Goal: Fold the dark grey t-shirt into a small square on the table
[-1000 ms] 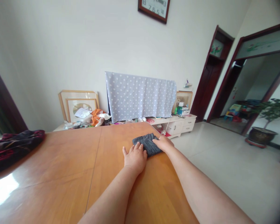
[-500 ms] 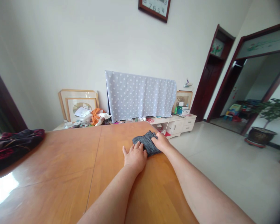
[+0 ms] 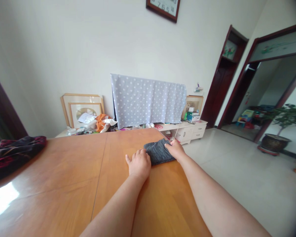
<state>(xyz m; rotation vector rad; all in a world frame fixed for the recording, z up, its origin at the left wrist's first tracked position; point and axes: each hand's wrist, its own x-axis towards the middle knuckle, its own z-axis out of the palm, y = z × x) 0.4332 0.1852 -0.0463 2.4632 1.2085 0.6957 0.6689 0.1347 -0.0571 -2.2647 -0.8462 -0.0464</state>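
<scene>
A folded dark grey knitted garment (image 3: 158,151) lies on the wooden table (image 3: 64,164), close to the table's far right edge. My left hand (image 3: 138,164) rests flat on the tabletop, its fingertips against the garment's near left side. My right hand (image 3: 175,149) sits on the garment's right end, with the fingers pinching the fabric. Part of that end is hidden under the hand.
A dark red and black cloth (image 3: 12,154) lies at the table's left edge. Beyond the far edge stands a low cream cabinet (image 3: 189,132) with cluttered items, leaning picture frames and a polka-dot covered screen. A tiled floor (image 3: 236,171) lies to the right.
The garment now looks flatter and more neatly folded. My left hand has slid left, toward the garment's near left side, and my right hand has shifted right along the fabric.
</scene>
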